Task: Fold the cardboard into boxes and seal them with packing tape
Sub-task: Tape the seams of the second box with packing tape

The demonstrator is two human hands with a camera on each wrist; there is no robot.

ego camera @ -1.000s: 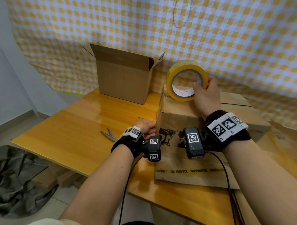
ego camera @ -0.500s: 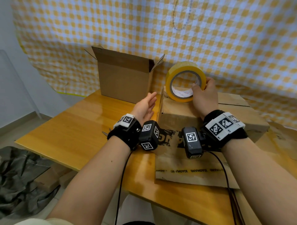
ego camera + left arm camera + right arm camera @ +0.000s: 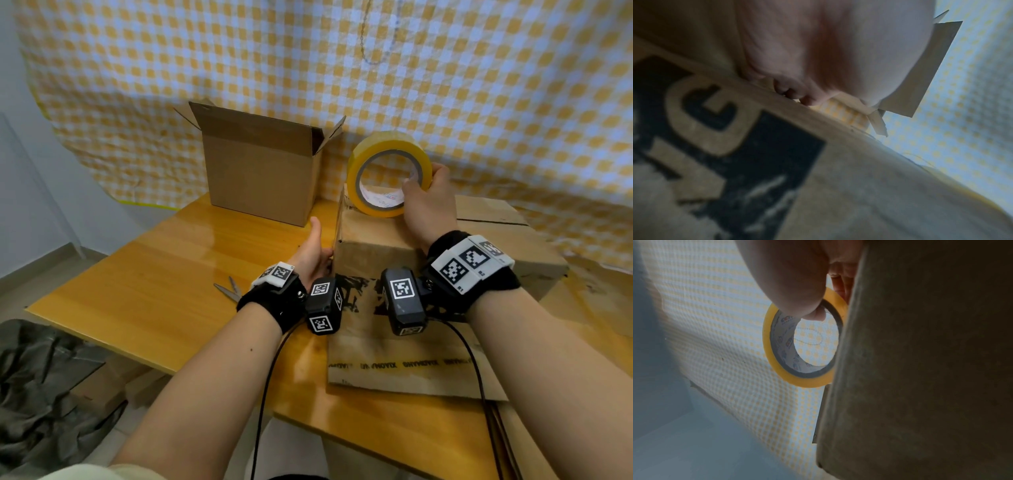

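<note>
Backdrop – yellow-white checked cloth [image 3: 445, 85] on the wall.
Glossy wooden table [image 3: 154, 274]; pale wall [image 3: 20, 154] left; crumpled dark sheet [image 3: 41, 394] on the floor.

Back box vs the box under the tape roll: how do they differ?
The back box stands with its top flaps open; the near box has its top closed. The back box is plain; the near box carries black print. The tape roll rests on the near box only. Both are brown cardboard.

Left hand [image 3: 313, 251] flat, fingers straight; right hand [image 3: 428, 202] pinching.
</note>
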